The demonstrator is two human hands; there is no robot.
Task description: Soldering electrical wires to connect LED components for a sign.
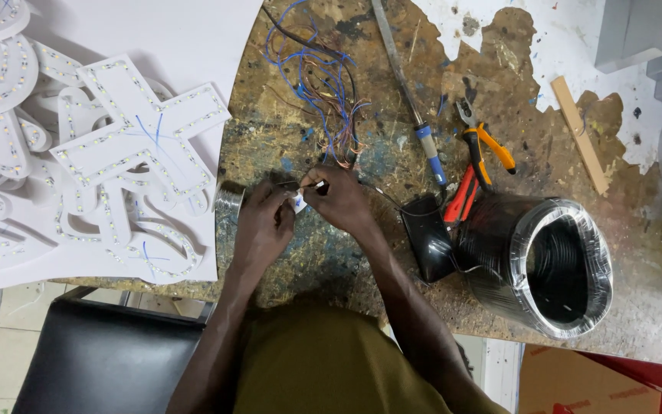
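Observation:
My left hand (263,222) and my right hand (339,198) meet over the paint-stained workbench (293,153). Between their fingertips they pinch a small white piece (300,201) with thin wires attached. A tangle of blue, red and black wires (323,84) runs from the far side of the bench down to my fingers. A small shiny spool (229,203) sits just left of my left hand.
White sign letters studded with small lights (128,138) lie stacked on the left. A soldering iron (429,149), orange and red pliers (478,165), a black tape roll (427,238), a large wrapped coil of black cable (557,264) and a wooden strip (580,134) lie to the right. A black stool (105,356) stands below.

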